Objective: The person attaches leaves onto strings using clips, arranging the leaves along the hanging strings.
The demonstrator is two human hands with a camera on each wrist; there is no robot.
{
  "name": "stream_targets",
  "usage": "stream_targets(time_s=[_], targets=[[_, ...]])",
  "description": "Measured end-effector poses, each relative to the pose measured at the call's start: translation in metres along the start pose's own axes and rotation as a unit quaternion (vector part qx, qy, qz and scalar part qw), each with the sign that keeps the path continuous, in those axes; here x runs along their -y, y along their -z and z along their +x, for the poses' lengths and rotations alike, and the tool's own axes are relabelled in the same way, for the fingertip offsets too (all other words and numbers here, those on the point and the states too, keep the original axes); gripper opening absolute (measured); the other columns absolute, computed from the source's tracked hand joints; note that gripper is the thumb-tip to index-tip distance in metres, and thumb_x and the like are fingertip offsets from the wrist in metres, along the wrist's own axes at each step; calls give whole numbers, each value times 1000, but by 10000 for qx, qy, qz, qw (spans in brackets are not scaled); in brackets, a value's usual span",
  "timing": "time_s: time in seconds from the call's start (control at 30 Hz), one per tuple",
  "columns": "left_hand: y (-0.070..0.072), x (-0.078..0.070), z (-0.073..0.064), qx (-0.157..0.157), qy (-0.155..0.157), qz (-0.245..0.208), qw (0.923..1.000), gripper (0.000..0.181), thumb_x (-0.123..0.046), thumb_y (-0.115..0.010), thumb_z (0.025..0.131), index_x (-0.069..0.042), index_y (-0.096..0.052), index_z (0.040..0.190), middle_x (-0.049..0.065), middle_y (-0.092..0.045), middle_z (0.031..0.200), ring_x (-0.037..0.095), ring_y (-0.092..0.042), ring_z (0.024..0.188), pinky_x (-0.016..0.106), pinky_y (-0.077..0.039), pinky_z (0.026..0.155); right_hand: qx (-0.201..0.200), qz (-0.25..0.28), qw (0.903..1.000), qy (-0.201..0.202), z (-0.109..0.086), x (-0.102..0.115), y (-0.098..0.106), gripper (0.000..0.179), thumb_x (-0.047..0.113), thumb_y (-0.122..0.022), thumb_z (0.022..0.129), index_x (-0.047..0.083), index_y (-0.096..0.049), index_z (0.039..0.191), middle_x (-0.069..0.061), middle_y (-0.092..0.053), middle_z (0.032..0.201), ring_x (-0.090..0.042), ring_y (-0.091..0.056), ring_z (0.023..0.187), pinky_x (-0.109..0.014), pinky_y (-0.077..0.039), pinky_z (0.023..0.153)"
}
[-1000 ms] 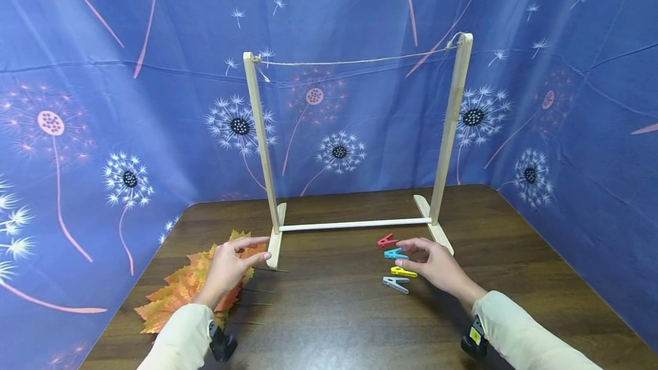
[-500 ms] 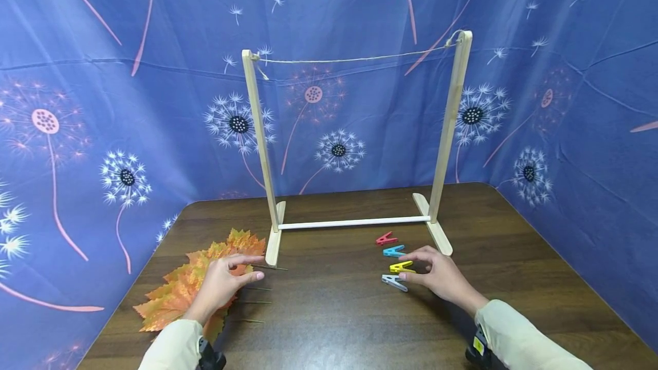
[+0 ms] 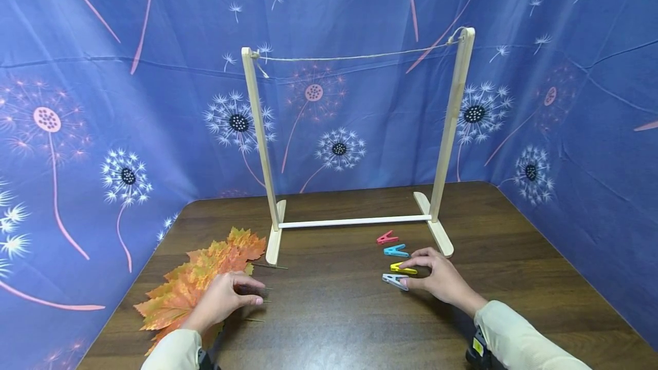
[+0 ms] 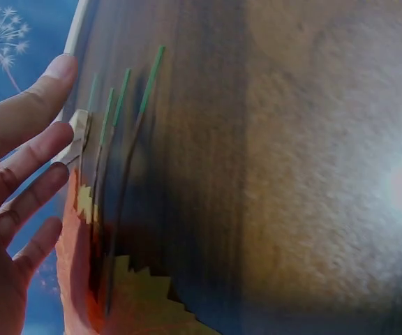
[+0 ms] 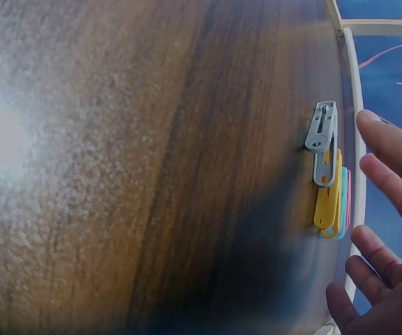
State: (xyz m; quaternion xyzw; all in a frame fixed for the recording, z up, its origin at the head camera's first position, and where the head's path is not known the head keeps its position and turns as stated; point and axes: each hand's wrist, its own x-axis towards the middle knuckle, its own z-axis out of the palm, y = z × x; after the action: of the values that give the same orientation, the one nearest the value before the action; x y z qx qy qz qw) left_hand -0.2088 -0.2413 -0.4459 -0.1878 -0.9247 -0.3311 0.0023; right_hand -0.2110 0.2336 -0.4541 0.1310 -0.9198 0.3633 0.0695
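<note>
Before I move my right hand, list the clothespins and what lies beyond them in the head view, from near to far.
Gray clothespin → yellow clothespin → light blue clothespin → red clothespin → white crossbar → blue dandelion-print curtain.

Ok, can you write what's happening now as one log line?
left hand: empty, near leaf stems | right hand: empty, near grey clip and yellow clip | string: tied between posts
</note>
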Motion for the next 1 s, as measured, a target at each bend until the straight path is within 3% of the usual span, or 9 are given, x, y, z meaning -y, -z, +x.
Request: stream_targets(time_s=[0.27, 0.63, 1.0], targets=[[-3, 5, -4, 211, -467, 63, 9987, 16, -28, -90, 75, -21, -81, 87, -13, -72, 86, 4, -63, 84, 30, -51, 75, 171, -98, 9998, -43, 0, -1, -2, 29, 30, -93, 73, 19, -82, 98, -16, -63, 120, -38, -59, 111, -54, -46, 91], [-3, 10, -3, 711, -728, 396, 9940, 19, -34, -92, 71, -27, -77, 81, -19, -66, 80, -2, -57, 75, 26, -47, 65, 273, -251, 9993, -69, -1, -1, -5, 30, 30, -94, 71, 21, -81, 97, -15, -62, 122, -38, -58, 112, -56, -46, 91], [0, 5, -3, 786, -925, 1013, 9874, 21, -38, -93, 65, -30, -76, 74, -23, -61, 78, 0, -51, 75, 27, -44, 63, 251, -696, 9972, 107, 0, 0, -6, 31, 29, -95, 70, 20, -81, 97, -14, -61, 121, -38, -56, 112, -57, -45, 89]])
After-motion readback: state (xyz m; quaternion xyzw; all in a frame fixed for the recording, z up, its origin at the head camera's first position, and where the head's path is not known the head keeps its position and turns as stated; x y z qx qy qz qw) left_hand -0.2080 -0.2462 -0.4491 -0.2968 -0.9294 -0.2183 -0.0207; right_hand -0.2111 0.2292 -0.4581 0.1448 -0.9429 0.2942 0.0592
